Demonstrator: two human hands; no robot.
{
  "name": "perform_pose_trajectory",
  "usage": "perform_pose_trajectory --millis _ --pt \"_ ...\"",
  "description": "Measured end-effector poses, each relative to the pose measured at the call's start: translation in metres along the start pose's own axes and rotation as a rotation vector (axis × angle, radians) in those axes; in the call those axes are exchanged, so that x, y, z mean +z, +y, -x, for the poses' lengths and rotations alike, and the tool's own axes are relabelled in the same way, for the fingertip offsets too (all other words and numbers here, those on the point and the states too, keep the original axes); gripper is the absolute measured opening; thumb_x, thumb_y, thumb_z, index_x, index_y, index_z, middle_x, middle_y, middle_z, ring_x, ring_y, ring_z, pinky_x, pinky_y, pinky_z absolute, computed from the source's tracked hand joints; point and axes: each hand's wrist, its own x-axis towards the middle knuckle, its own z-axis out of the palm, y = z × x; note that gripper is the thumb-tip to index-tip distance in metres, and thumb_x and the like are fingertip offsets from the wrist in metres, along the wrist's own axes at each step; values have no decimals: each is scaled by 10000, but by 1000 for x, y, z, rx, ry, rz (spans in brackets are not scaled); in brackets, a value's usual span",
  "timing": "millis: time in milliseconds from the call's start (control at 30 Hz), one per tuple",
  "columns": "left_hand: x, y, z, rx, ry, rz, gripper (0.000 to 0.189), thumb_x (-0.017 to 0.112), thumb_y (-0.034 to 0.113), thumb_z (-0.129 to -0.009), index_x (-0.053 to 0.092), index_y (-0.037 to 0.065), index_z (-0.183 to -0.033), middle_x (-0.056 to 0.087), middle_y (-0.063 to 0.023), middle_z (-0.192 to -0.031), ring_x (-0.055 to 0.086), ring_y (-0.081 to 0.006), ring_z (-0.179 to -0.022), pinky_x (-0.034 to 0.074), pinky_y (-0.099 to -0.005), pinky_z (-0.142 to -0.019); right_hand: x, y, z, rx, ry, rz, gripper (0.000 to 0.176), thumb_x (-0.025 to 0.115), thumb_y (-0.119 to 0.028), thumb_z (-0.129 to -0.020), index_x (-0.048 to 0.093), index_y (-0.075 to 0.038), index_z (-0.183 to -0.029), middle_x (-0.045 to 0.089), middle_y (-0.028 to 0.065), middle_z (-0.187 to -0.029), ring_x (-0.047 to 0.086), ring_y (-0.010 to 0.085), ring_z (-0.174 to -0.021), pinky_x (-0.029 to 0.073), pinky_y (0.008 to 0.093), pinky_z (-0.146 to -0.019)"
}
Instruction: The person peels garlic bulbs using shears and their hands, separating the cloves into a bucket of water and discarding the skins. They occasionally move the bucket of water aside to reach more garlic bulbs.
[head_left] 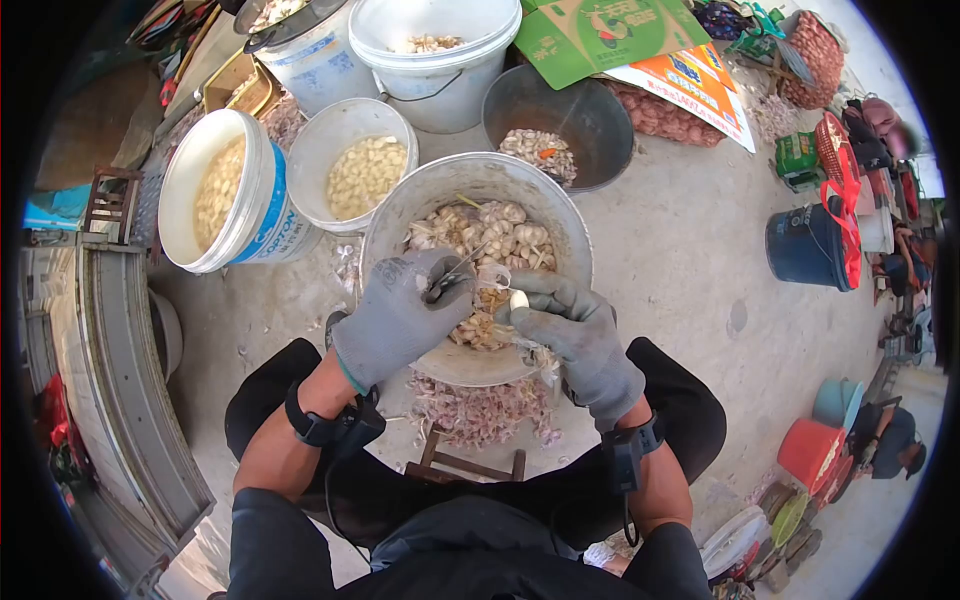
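Observation:
My left hand point(400, 312), in a grey glove, is closed around a small knife point(463, 263); its thin blade points up and to the right, and the handle is hidden in the fist. My gloved right hand point(580, 338) pinches a peeled white garlic clove point(518, 300) between thumb and fingers. Loose papery skin point(494, 278) hangs between the two hands. Both hands are over a large pale basin point(385, 215), which holds many unpeeled garlic bulbs point(500, 235). Below its near rim lies a heap of purplish garlic skins point(480, 408).
Beyond the basin stand a bucket point(300, 165) of peeled cloves in liquid, a tilted white bucket point(262, 215), a taller white bucket point(440, 90) and a dark basin point(610, 130). A dark blue bucket point(800, 245) is at right. A wooden stool point(430, 460) sits between my legs.

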Motion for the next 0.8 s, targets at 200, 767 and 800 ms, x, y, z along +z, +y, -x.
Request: perform_pose_trajectory --millis 200,767,800 --pt "-18 10 2 -43 -121 -83 311 745 199 -869 691 -17 -1085 697 -168 -814 619 -195 -671 516 -351 -670 -2 5 -2 -41 7 58 393 667 -28 -963 589 10 -1347 707 86 -1171 661 111 -1049 534 270 -938" --pt "-4 -2 4 35 -250 66 249 714 165 -925 710 11 -1121 680 -101 -808 632 -134 -666 505 -310 -614 11 9 -2 -119 36 588 690 700 -80 -931 415 -89 -1559 701 70 -1126 648 113 -1029 531 281 -913" --pt "-5 0 4 32 -250 66 249 714 165 -925 710 11 -1121 680 -101 -808 632 -134 -666 505 -310 -614 10 8 -1 -116 34 588 690 700 -80 -931 415 -89 -1559 701 70 -1126 648 113 -1029 531 281 -913"
